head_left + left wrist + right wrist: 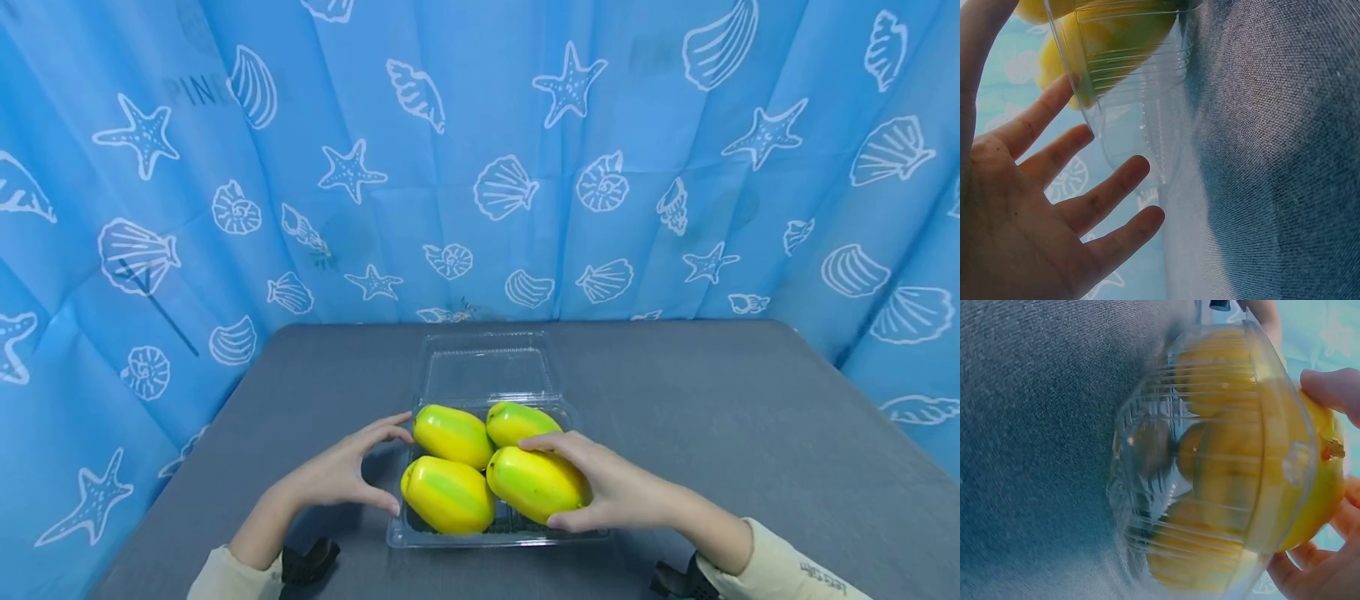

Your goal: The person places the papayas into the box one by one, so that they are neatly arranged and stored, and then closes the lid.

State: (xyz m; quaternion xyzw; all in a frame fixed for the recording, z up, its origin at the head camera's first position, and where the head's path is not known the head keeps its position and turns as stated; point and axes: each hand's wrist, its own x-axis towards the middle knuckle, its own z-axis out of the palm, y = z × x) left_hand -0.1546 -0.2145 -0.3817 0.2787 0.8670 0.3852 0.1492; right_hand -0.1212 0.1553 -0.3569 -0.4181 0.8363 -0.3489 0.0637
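Observation:
A clear plastic clamshell box (501, 543) holds several yellow-green papayas, two at the back and two in front. My right hand (626, 487) grips the front right papaya (534, 485), thumb at its near end and fingers over its top. In the right wrist view that papaya (1316, 519) pokes up above the box's rim. At the box's left side is my left hand (337, 468), holding nothing, its fingers spread and fingertips right at the rim. The front left papaya (450, 496) and the back left papaya (452, 436) are nearest to it.
The box's hinged lid (487, 375) lies folded back behind it on the grey tabletop (712, 417). A blue curtain (480, 108) with white shells and starfish hangs behind and beside the table. Dark wrist devices (311, 562) sit under both sleeves.

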